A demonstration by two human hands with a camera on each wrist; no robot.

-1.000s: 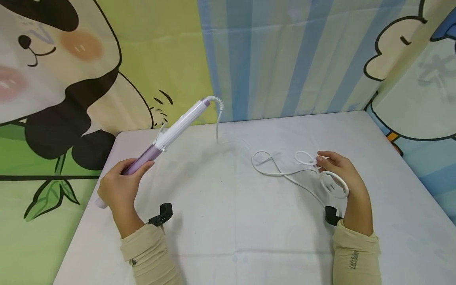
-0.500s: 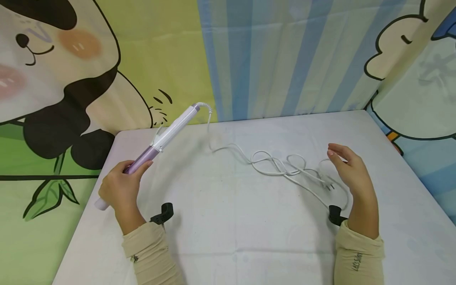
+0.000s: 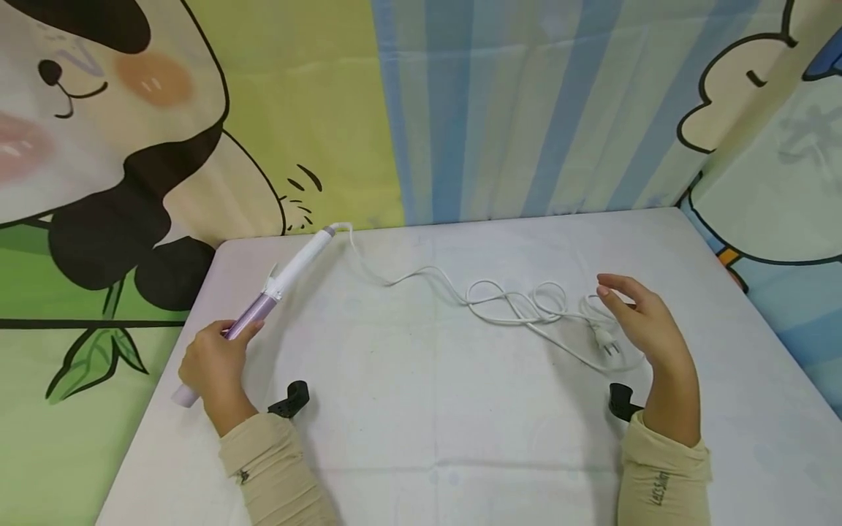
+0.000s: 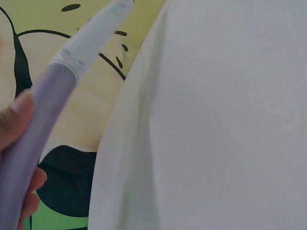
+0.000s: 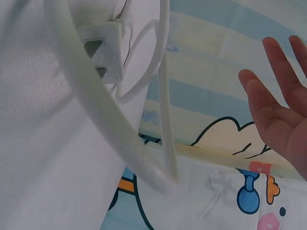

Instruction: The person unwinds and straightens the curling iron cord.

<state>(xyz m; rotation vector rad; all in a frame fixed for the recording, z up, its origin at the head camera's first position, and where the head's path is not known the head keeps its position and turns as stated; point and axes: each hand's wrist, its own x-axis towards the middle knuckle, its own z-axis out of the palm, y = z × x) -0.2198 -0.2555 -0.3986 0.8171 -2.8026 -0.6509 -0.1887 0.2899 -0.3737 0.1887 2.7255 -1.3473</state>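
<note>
A curling iron (image 3: 299,267) with a white handle and purple barrel slants up and to the right in the head view. My left hand (image 3: 215,365) grips it by the purple barrel, thumb on one side and fingers round the other, as the left wrist view also shows on the barrel (image 4: 36,129). From the handle's far end a white cord (image 3: 434,269) runs right and lies in loose loops on the table. Its two-pin plug (image 3: 605,340) is just left of my right hand (image 3: 647,329). That hand holds nothing, its fingers relaxed and apart from one another (image 5: 283,110).
A white cloth covers the table (image 3: 421,409). Behind it hangs a cartoon-printed curtain (image 3: 513,109) with blue stripes. Black wrist mounts (image 3: 289,400) sit at both sleeves. In the right wrist view, a cord loop (image 5: 96,110) stands close to the camera.
My right hand has let go of the cord and plug and drawn slightly right; the loops have dropped onto the table. My left hand has lowered the curling iron's handle end toward the table.
</note>
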